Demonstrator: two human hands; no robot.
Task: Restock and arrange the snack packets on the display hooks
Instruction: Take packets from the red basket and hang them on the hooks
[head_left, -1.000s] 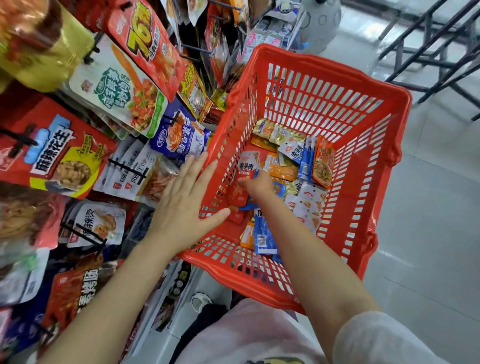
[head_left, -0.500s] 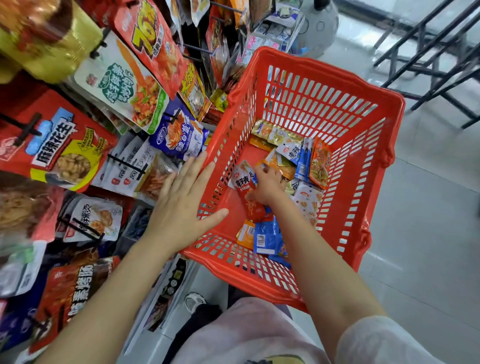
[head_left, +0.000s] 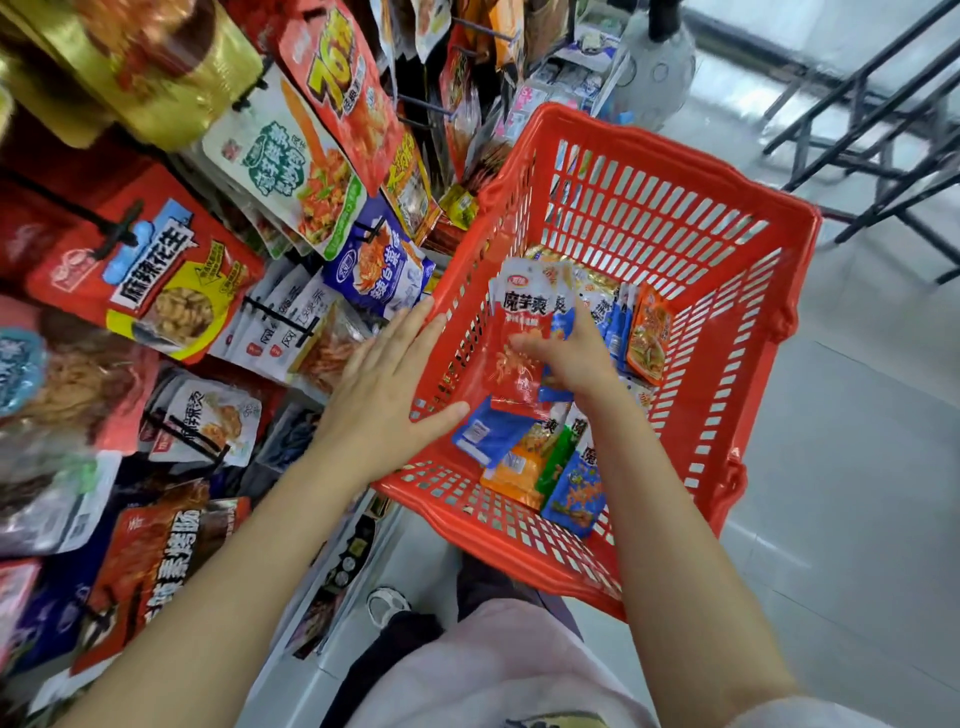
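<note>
While your left hand (head_left: 387, 395) lies flat with straight fingers against the near left wall of the red basket (head_left: 675, 218), thumb hooked over the rim, your right hand (head_left: 569, 358) is down inside the basket with fingers curled round a small stack of red-and-white snack packets (head_left: 524, 317). That stack is lifted clear of the basket floor, tilted, white tops fanned toward the far wall, red lower halves under your fingers. More loose packets sit in the basket: blue ones (head_left: 480, 434) just below the held stack, an orange one (head_left: 511, 465) and a green one (head_left: 556, 457) near the front wall, another blue one (head_left: 574, 493) beside them, and an orange packet (head_left: 647, 332) standing on edge against the right side with thin blue packets (head_left: 618, 325) next to it. The basket sits just beside the display rack on your left. Hooks there carry hanging bags: a large red peanut bag (head_left: 156, 275), a white-and-green bag (head_left: 291, 161), a red bag with yellow numerals (head_left: 343, 88), a blue-and-white bag (head_left: 379, 265) touching the basket's left rim, white packets (head_left: 280, 322) on a black hook (head_left: 270, 312), and a gold pouch (head_left: 156, 67) at top left. Lower left, a dark red bag (head_left: 156, 551) hangs near your left forearm. Grey floor tiles (head_left: 857, 467) show right of the basket, dark metal frames (head_left: 872, 119) at top right. Left edge of the view is blurred, print there unreadable.
</note>
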